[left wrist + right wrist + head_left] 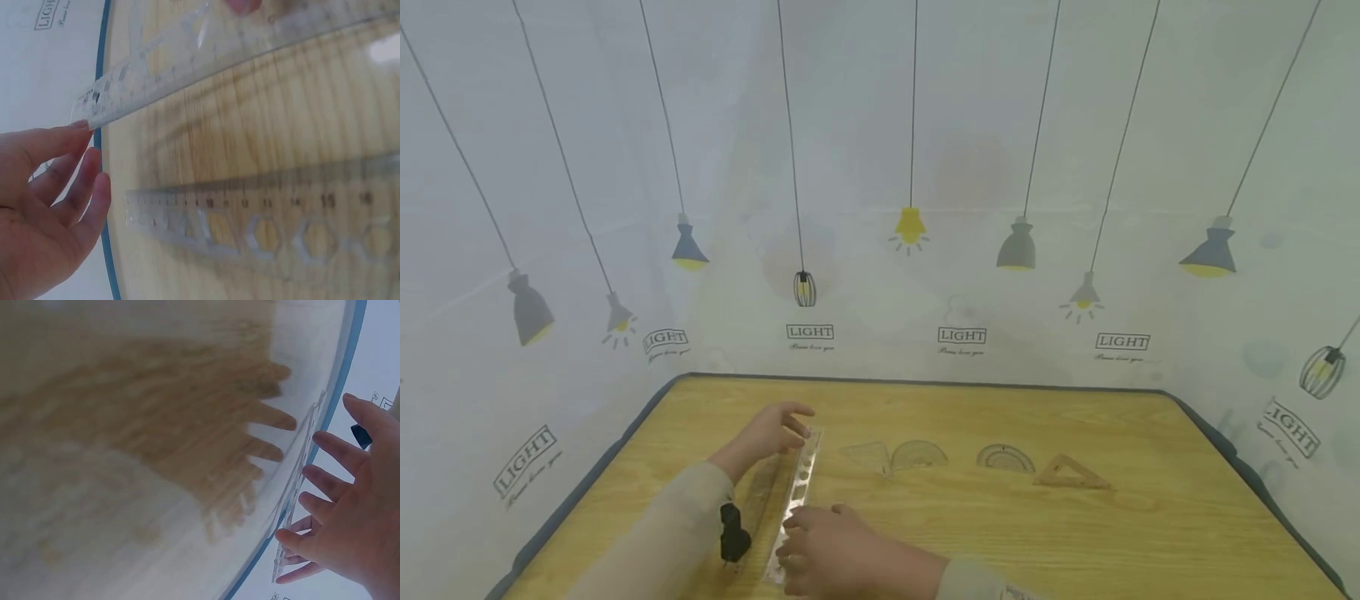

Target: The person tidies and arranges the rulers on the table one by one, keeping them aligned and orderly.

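Ruler (802, 485): clear, held above the left half of the table (1187, 500), lengthwise between far and near edges.
Left hand (772, 433): thumb and finger pinch the ruler's far end.
Right hand (842, 550): fingers spread at the ruler's near end; firm contact cannot be told.
Second ruler (287, 203): on the table, nearer the left edge.
Row toward far edge: clear triangle (871, 457), two protractors (919, 455), orange triangle (1087, 477).

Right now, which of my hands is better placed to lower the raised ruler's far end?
Left, probably: the left hand pinches the raised ruler at its far end; the right hand is by the near end.
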Available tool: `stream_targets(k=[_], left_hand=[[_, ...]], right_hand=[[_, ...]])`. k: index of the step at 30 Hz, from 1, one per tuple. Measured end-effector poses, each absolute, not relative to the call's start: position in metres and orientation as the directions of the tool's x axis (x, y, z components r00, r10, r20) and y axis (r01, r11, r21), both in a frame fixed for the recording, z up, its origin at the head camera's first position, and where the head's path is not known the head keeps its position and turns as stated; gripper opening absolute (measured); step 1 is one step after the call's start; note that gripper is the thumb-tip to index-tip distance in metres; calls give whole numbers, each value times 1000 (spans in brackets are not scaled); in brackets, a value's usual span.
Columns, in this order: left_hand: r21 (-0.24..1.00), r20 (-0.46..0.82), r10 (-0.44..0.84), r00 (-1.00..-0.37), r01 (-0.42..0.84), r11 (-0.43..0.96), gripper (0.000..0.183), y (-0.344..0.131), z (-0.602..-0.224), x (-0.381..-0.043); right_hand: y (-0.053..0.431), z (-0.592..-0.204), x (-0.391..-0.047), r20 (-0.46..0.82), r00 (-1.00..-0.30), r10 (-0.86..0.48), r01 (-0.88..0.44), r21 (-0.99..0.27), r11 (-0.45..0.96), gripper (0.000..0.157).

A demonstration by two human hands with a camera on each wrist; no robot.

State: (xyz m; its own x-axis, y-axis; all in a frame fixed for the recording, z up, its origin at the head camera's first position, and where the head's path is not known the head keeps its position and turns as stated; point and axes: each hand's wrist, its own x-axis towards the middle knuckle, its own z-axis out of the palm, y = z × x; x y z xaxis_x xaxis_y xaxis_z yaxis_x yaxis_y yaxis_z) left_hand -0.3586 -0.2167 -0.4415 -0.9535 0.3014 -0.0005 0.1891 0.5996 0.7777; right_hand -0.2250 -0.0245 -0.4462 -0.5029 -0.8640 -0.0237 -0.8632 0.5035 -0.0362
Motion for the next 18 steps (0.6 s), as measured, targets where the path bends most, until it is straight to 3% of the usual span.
stream_targets(k=[1,3,10,18], left_hand=[[762,10,324,-946,218,610,49,-218,-443,-361],[726,21,366,-931,266,635,46,-223,-446,-366],[646,-3,478,-878,363,671,26,-234,-455,-382],[618,-81,414,-907,280,734,17,-233,-450,-383]], right_hand=[[-25,-446,-224,-48,-494,-868,-868,-33,495,35],[-26,-448,-224,-77,-537,-840,-825,-157,542,40],[-26,-453,-227,-143,-515,-845,-819,-209,535,51],[-23,-455,-234,-187,-469,-863,-826,-254,504,50]])
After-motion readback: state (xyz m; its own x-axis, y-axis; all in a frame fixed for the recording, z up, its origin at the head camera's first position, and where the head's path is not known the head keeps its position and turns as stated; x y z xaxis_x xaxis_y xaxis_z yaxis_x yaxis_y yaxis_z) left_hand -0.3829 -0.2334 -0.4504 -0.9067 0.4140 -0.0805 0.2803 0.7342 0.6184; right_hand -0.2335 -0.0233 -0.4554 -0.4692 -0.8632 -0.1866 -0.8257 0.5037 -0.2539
